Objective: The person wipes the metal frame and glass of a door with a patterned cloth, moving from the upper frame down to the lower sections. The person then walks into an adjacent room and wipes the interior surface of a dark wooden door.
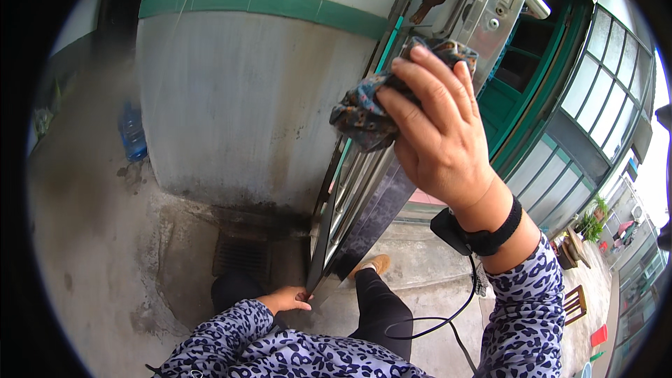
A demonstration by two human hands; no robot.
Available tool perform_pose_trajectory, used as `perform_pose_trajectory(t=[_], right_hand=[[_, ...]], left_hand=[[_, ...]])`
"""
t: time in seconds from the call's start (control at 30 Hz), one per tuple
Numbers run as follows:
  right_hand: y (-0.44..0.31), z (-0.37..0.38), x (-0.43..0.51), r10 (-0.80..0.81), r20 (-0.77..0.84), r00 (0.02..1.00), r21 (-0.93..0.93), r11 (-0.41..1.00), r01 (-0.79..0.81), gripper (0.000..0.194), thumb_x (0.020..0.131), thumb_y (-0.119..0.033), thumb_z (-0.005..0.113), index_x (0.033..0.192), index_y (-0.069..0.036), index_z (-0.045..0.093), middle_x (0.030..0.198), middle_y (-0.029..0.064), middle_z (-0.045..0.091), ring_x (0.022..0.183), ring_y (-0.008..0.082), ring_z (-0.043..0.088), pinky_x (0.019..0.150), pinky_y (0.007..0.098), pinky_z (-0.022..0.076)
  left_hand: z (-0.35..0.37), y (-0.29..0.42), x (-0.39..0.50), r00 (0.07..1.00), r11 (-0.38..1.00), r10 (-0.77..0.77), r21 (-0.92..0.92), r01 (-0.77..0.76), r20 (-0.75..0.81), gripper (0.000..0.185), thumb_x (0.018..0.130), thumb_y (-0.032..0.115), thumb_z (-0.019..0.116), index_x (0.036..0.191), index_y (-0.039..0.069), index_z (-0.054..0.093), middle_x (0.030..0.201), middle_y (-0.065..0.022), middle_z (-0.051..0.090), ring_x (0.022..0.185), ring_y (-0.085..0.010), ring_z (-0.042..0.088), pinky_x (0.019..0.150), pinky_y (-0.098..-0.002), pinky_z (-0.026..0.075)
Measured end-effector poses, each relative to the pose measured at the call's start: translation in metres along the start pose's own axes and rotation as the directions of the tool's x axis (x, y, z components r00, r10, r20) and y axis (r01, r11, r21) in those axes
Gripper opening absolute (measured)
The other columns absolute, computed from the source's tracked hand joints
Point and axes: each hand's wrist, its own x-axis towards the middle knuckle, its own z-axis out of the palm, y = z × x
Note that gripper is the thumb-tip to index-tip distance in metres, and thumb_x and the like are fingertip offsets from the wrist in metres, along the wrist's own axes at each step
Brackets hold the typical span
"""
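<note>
My right hand (pixel 438 110) is raised and presses a crumpled, dark flower-patterned cloth (pixel 365 115) against the edge of a metal door (pixel 349 210). Above the cloth, a key (pixel 430 0) hangs from the lock, close to a shiny metal handle plate (pixel 488 16). Low down, my left hand (pixel 286 299) grips the near corner of the same door, its thumb pointing to the right. The door stands swung out between me and a grey wall. What lies under the cloth is hidden.
A stained wall with a green tile band (pixel 315 5) rises at the left. A blue water bottle (pixel 133 134) stands at its corner, and a drain grate (pixel 241 254) lies at its foot. At the right are a green door (pixel 504 100), potted plants (pixel 593 223) and a red bucket (pixel 598 335).
</note>
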Motion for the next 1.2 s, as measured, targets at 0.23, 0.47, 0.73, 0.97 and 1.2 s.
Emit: perform_pose_trajectory(t=[0.23,0.47,0.73,0.97,1.2], right_hand=[[0.055,-0.004,0.051,-0.05,-0.248,0.968,-0.184,0.983,0.004,0.047,0.065,0.001,0.064,0.111,-0.006,0.061,0.126,0.0128,0.052,0.129,0.0338,0.042,0.108,0.0488,0.0314],[0.0,0.002,-0.017,-0.171,0.061,0.983,0.115,0.98,0.163,0.032,0.073,-0.012,0.059,0.104,-0.006,0.064,0.126,0.0124,0.056,0.125,0.0297,0.049,0.096,0.042,0.0434],[0.032,0.002,-0.035,-0.447,-0.001,0.894,0.196,0.877,0.439,0.023,0.079,-0.012,0.061,0.101,-0.014,0.068,0.127,0.0055,0.058,0.121,0.0217,0.054,0.092,0.0372,0.0483],[0.096,-0.041,0.049,-0.213,-0.143,0.967,-0.083,0.976,0.203,0.05,0.072,0.009,0.055,0.119,-0.006,0.06,0.138,0.0153,0.048,0.134,0.0358,0.038,0.11,0.0495,0.029],[0.096,-0.04,0.067,-0.034,-0.24,0.97,-0.113,0.994,0.006,0.044,0.081,0.011,0.047,0.121,-0.005,0.056,0.136,0.0166,0.046,0.13,0.0354,0.04,0.108,0.0431,0.0312]], left_hand=[[0.0,-0.008,0.0,0.999,0.999,-0.036,-0.038,0.035,-0.017,0.052,0.078,0.044,0.075,0.107,0.003,0.063,0.101,-0.0117,0.068,0.096,-0.0222,0.065,0.084,-0.033,0.05],[0.004,-0.017,0.006,0.999,0.999,-0.051,-0.021,0.051,-0.006,0.044,0.082,0.037,0.074,0.106,0.003,0.061,0.105,-0.0094,0.066,0.098,-0.0179,0.064,0.087,-0.0307,0.049],[0.003,-0.015,0.002,0.997,0.997,-0.074,-0.001,0.074,-0.001,0.049,0.082,0.043,0.072,0.107,0.002,0.062,0.103,-0.0109,0.068,0.098,-0.0211,0.064,0.087,-0.0322,0.048],[0.004,-0.024,0.01,0.998,0.998,-0.064,0.017,0.064,-0.007,0.051,0.082,0.041,0.072,0.113,0.002,0.061,0.103,-0.01,0.068,0.098,-0.0195,0.064,0.087,-0.0312,0.048],[0.009,-0.037,0.016,0.997,0.992,-0.077,-0.098,0.078,0.015,0.05,0.084,0.031,0.073,0.122,0.003,0.058,0.105,-0.008,0.067,0.098,-0.0159,0.063,0.087,-0.0284,0.048]])
